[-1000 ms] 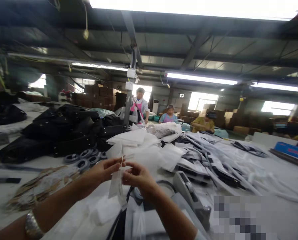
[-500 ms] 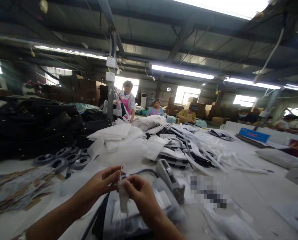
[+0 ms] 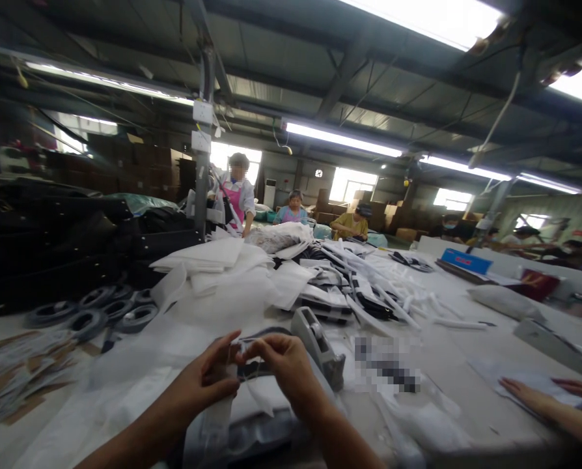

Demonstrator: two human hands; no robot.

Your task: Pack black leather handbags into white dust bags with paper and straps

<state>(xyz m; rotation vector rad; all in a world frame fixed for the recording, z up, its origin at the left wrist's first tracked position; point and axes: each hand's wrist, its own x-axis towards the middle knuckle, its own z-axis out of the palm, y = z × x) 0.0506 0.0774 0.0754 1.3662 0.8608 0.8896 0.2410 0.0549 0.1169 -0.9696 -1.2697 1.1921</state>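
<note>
In the middle foreground, my left hand (image 3: 213,374) is closed around the upper end of a pale, translucent tag (image 3: 219,407) hanging below its fingers. My right hand (image 3: 286,368) pinches a thin white string (image 3: 245,376) attached there, with its fingertips close to the left ones. Fingers hide part of the string. Under both hands lies a grey and white item in clear plastic (image 3: 252,426). Just beyond my right hand stands a grey tape dispenser (image 3: 315,342).
White sheets (image 3: 232,293) and black-and-white strips (image 3: 364,286) pile up ahead. Grey tape rolls (image 3: 86,322) and a bundle of strings (image 3: 22,371) lie left, beside black goods (image 3: 76,247). A co-worker's hands (image 3: 535,394) press on white material at right; others work behind.
The view has turned slightly right. My right hand has drawn the string out sideways, and the tag has dropped lower by my left hand. A co-worker's hands have come further into view.
</note>
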